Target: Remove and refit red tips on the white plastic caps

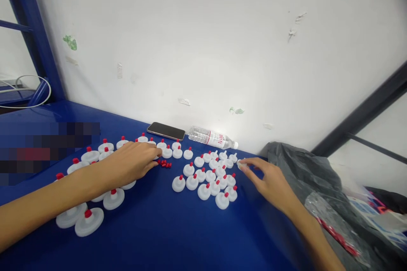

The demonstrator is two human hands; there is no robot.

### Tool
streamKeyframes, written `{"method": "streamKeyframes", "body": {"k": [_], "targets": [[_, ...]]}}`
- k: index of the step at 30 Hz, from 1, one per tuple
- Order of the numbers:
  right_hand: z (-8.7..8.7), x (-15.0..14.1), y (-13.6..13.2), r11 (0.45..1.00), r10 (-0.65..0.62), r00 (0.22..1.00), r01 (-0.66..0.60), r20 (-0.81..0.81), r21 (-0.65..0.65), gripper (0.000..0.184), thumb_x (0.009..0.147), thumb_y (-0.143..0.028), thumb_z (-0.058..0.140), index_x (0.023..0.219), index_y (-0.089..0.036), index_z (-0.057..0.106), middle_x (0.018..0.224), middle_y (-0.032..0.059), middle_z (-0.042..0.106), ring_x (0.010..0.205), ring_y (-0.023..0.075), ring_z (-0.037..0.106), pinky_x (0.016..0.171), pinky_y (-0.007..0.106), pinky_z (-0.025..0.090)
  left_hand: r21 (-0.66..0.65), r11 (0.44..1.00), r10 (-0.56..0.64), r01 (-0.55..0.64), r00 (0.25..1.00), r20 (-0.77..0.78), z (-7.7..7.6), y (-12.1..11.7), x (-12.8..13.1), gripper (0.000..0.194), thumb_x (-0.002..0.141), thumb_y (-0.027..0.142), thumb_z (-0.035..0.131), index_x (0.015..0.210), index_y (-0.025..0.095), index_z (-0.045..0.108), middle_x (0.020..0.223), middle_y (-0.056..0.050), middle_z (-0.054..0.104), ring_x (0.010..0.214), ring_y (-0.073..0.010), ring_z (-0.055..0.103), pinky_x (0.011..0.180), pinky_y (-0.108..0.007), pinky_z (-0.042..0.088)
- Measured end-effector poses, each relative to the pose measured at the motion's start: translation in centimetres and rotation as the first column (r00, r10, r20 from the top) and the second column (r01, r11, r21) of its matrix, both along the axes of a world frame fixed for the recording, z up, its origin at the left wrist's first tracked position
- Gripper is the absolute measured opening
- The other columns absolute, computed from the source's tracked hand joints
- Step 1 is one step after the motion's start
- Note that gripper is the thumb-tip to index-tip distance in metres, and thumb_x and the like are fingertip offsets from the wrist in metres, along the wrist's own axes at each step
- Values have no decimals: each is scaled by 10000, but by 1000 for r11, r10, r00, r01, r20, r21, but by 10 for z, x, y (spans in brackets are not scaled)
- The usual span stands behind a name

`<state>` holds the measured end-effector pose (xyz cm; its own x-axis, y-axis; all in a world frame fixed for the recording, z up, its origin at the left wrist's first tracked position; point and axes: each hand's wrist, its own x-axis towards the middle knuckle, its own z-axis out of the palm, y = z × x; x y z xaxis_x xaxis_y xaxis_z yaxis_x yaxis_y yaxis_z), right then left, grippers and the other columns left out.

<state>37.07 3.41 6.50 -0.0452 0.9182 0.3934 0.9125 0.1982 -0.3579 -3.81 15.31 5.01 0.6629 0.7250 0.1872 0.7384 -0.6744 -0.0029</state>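
Observation:
My left hand (138,160) reaches over the blue table with its fingers curled together. Its fingertips touch a red cap at the edge of a small pile of loose red caps (165,164). At the right end of the grouped lids, my right hand (267,180) pinches a white nozzle lid (241,164) between thumb and fingers. Near it stand several white lids with bare tips (233,158). Other white lids wear red caps on their nozzles, such as the front one (222,200). Larger red-tipped white lids (89,222) stand around my left forearm, which hides some.
Along the wall lie a phone (166,131) and a clear plastic bottle (212,137) on its side. At the right, a dark grey plastic bag (288,165) bears a clear bag of red pieces (338,235). Blue frame posts (41,29) rise at the left.

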Motion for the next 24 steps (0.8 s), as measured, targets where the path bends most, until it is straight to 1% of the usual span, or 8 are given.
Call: {"method": "streamKeyframes", "body": {"k": [5, 8, 11, 14, 17, 19, 22, 24], "targets": [[9, -9, -4, 987, -13, 1000, 17, -24, 157, 273, 1077, -506, 606, 1088, -264, 732, 1137, 54, 770, 963, 238, 739, 922, 408, 606, 4, 1000, -4, 4, 999, 45, 0, 0, -1, 217, 975, 171, 537, 809, 242, 656, 867, -62, 772, 749, -253, 708, 585, -348, 358], [12, -23, -10, 975, 11, 1000, -10, -3, 223, 227, 1100, -455, 577, 1101, -272, 710, 1113, 46, 754, 948, 217, 725, 852, 354, 608, 19, 1000, -18, 16, 993, 119, 7, -3, 1, 222, 975, 194, 514, 827, 234, 675, 849, -70, 766, 716, -243, 689, 570, -349, 340], [11, -42, -17, 947, 60, 997, -69, 38, 313, 209, 1085, -428, 632, 1217, -267, 652, 1076, 38, 766, 912, 204, 746, 742, 303, 623, 53, 997, -61, 49, 966, 250, 18, -13, 7, 244, 1017, 259, 487, 924, 230, 710, 862, -61, 775, 684, -225, 670, 590, -349, 370], [6, -62, -24, 897, 158, 984, -177, 81, 405, 284, 1053, -392, 706, 1275, -259, 588, 1059, 26, 778, 908, 190, 776, 825, 305, 647, 72, 989, -151, 133, 907, 392, 28, -30, 15, 236, 1055, 340, 520, 1024, 248, 734, 816, -5, 768, 630, -169, 649, 617, -316, 438], [0, -84, -30, 867, 283, 956, -290, 79, 405, 275, 1062, -313, 698, 1299, -263, 567, 1148, 39, 775, 1037, 179, 784, 916, 283, 641, 97, 966, -254, 238, 829, 498, 31, -53, 23, 211, 1078, 348, 547, 1053, 262, 738, 811, 29, 766, 561, -116, 597, 597, -272, 470], [-3, -97, -33, 849, 378, 923, -376, 70, 370, 277, 1076, -267, 671, 1325, -258, 551, 1189, 45, 769, 1109, 174, 769, 965, 275, 630, 120, 938, -334, 326, 753, 566, 30, -68, 27, 178, 1087, 260, 562, 1117, 268, 738, 903, 24, 789, 634, -105, 651, 640, -243, 507], [-8, -112, -36, 806, 498, 865, -491, 70, 331, 249, 1092, -236, 643, 1319, -248, 543, 1148, 28, 769, 1041, 154, 760, 957, 265, 628, 174, 870, -459, 462, 630, 626, 25, -83, 33, 223, 1102, 151, 565, 1213, 262, 723, 1048, -2, 803, 856, -112, 762, 763, -202, 554], [-11, -117, -37, 785, 541, 839, -526, 50, 328, 240, 1089, -229, 654, 1301, -245, 543, 1119, 21, 768, 996, 147, 753, 924, 256, 630, 179, 842, -499, 508, 611, 614, 21, -88, 37, 210, 1118, 157, 556, 1216, 248, 718, 1079, -8, 810, 897, -117, 791, 773, -192, 560]]}}
